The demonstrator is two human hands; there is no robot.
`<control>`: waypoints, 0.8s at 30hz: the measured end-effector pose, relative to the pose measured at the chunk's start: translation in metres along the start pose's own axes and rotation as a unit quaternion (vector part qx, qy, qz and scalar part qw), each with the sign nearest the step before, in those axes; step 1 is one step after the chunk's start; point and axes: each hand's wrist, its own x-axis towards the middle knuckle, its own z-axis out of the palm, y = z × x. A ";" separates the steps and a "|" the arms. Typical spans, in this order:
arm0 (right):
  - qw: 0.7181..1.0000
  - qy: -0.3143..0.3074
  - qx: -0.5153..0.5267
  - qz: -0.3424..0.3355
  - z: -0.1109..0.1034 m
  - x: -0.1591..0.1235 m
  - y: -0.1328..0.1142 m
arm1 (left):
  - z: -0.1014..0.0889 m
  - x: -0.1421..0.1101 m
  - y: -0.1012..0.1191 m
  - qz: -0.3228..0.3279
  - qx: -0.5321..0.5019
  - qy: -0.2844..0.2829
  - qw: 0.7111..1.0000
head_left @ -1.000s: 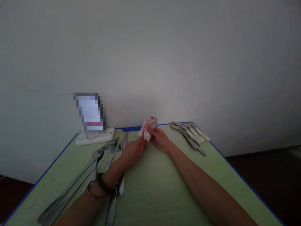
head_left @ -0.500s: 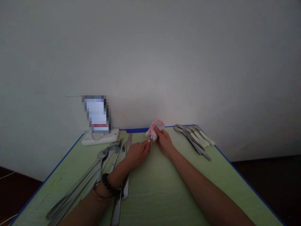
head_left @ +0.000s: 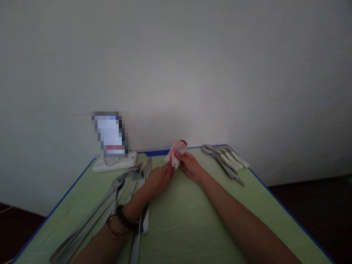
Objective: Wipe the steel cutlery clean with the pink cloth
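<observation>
My right hand (head_left: 189, 165) is closed on a pink and white cloth (head_left: 176, 152), thumb on top, over the far part of the table. The cloth is wrapped around a spoon, whose dark rounded bowl (head_left: 183, 142) peeks out beyond the far edge. Close beside it, my left hand (head_left: 159, 179) pinches the near end of the spoon, its fingers against the cloth's lower edge. Most of the spoon is hidden by cloth and fingers.
Several long metal spoons and knives (head_left: 93, 212) lie at the left, partly under my left forearm. On the right rest metal spoons (head_left: 220, 161) and cutlery with cream handles (head_left: 233, 161). A phone (head_left: 110, 134) leans on a white stand (head_left: 115, 163) by the wall.
The cloth and right hand have shifted slightly left, and the spoon's bowl now shows past the cloth. The bit of handle seen between my hands is now mostly covered.
</observation>
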 end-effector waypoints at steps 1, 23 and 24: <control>1.000 0.011 0.008 -0.005 -0.001 0.002 0.001 | 0.000 0.000 0.001 -0.002 0.006 -0.001 1.000; 0.998 0.048 -0.019 -0.035 0.003 0.008 0.005 | -0.004 -0.001 0.009 -0.015 0.055 -0.016 0.998; 0.998 0.044 -0.018 -0.031 0.003 0.007 0.005 | -0.004 -0.001 0.009 -0.016 0.053 -0.015 0.998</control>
